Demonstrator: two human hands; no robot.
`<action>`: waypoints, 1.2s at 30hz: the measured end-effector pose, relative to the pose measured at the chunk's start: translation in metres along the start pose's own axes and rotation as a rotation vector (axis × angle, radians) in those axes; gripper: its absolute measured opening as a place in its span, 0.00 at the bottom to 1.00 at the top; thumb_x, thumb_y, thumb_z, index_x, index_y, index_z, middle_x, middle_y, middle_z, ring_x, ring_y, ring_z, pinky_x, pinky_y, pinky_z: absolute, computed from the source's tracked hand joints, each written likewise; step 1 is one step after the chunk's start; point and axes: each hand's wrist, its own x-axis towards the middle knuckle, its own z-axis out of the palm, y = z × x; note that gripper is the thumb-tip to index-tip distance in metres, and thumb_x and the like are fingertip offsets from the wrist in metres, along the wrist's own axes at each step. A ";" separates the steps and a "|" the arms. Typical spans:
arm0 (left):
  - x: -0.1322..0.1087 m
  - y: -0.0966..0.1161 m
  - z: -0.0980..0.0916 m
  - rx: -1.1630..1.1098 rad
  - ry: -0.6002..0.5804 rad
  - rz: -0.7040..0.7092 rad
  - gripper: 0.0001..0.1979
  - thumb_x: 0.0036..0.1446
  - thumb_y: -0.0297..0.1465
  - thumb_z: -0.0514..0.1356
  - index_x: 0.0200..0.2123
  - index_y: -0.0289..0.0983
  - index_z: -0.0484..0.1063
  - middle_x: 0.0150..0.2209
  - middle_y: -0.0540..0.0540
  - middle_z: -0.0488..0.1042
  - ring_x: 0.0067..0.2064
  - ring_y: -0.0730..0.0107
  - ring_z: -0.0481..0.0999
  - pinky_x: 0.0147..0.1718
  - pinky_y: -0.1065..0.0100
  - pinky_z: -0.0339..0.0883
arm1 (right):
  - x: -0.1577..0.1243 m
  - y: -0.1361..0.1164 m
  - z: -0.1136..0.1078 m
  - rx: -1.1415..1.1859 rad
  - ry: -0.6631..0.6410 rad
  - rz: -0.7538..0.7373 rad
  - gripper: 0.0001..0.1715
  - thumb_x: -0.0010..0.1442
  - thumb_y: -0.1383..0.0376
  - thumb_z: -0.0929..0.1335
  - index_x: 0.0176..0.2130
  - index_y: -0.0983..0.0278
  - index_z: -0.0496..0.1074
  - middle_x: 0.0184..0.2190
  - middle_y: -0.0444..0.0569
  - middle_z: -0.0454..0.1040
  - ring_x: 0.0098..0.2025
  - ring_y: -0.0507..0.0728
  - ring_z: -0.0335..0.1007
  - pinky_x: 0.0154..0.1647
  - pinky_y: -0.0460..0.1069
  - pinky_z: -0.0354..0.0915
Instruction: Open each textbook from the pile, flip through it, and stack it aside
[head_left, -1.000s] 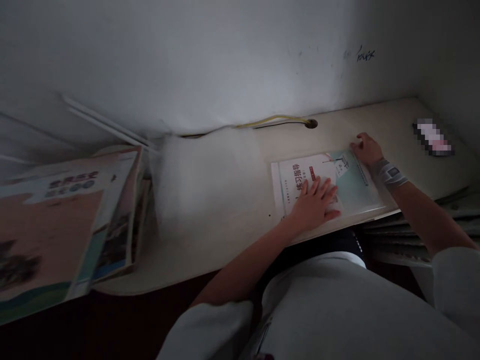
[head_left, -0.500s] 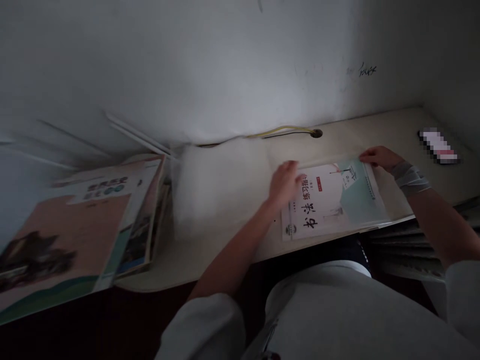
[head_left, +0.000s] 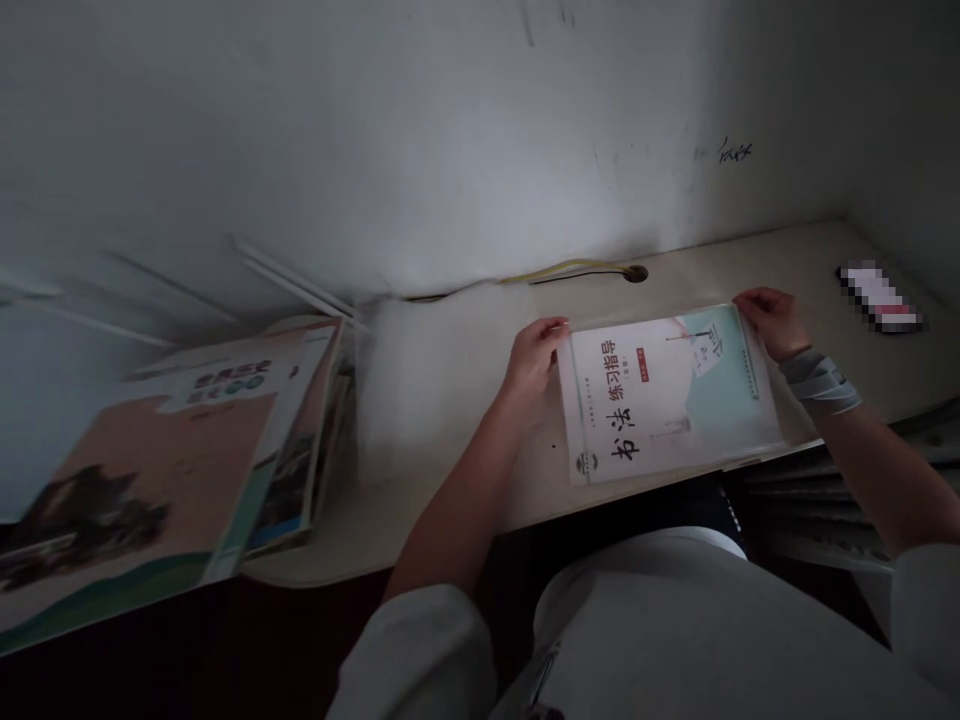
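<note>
A white and pale green workbook (head_left: 667,395) in a clear plastic cover lies flat on the cream desk (head_left: 450,480), its near edge at the desk's front edge. My left hand (head_left: 534,355) pinches the book's far left corner. At the far right corner my right hand (head_left: 769,320), with a grey band on its wrist, has its fingers curled on the book.
A leaning stack of large books (head_left: 195,450) fills the desk's left end. A white fluffy patch (head_left: 435,360) lies between the stack and the workbook. A yellow cable (head_left: 570,268) runs to a hole by the wall. Metal slats (head_left: 810,500) sit under the desk at right.
My left hand lifted off the middle of the cover and moved to the book's far left corner. The right hand stayed at the far right corner.
</note>
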 end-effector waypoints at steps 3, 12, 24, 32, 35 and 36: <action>0.001 0.007 0.007 -0.156 0.054 -0.058 0.11 0.41 0.34 0.64 0.30 0.35 0.70 0.26 0.49 0.73 0.26 0.73 0.71 0.26 0.72 0.62 | 0.005 -0.001 0.006 -0.059 0.009 0.069 0.13 0.52 0.54 0.66 0.29 0.61 0.72 0.30 0.49 0.75 0.34 0.58 0.71 0.35 0.52 0.67; -0.002 0.005 0.003 0.105 0.065 -0.055 0.21 0.45 0.29 0.62 0.45 0.39 0.66 0.22 0.55 0.65 0.22 0.75 0.66 0.22 0.74 0.58 | 0.004 0.003 0.007 -0.230 0.069 0.153 0.19 0.48 0.60 0.70 0.40 0.64 0.70 0.29 0.49 0.73 0.33 0.58 0.70 0.34 0.52 0.65; -0.009 0.027 -0.022 -0.047 -0.197 -0.067 0.18 0.37 0.33 0.68 0.35 0.34 0.77 0.31 0.47 0.76 0.31 0.71 0.73 0.32 0.68 0.68 | -0.014 -0.022 -0.017 0.285 -0.242 0.151 0.26 0.38 0.54 0.76 0.38 0.60 0.74 0.32 0.45 0.74 0.32 0.55 0.69 0.37 0.52 0.66; -0.016 0.044 -0.027 0.071 -0.158 -0.042 0.09 0.40 0.33 0.67 0.25 0.34 0.75 0.27 0.47 0.76 0.28 0.72 0.73 0.30 0.67 0.71 | -0.001 -0.048 -0.042 0.179 -0.349 0.258 0.19 0.38 0.54 0.77 0.26 0.61 0.72 0.26 0.46 0.72 0.29 0.54 0.67 0.29 0.50 0.64; -0.016 0.043 -0.025 -0.015 -0.175 -0.138 0.10 0.40 0.34 0.68 0.23 0.34 0.73 0.24 0.47 0.73 0.26 0.72 0.72 0.27 0.68 0.69 | -0.002 -0.044 -0.041 0.256 -0.346 0.243 0.17 0.40 0.55 0.76 0.25 0.61 0.69 0.25 0.45 0.70 0.29 0.54 0.67 0.30 0.50 0.64; -0.015 0.041 -0.023 -0.036 -0.172 -0.177 0.11 0.40 0.35 0.68 0.23 0.34 0.72 0.24 0.47 0.73 0.25 0.73 0.71 0.26 0.69 0.68 | -0.003 -0.041 -0.037 0.254 -0.324 0.243 0.16 0.44 0.55 0.75 0.24 0.60 0.68 0.24 0.44 0.69 0.29 0.54 0.67 0.29 0.50 0.64</action>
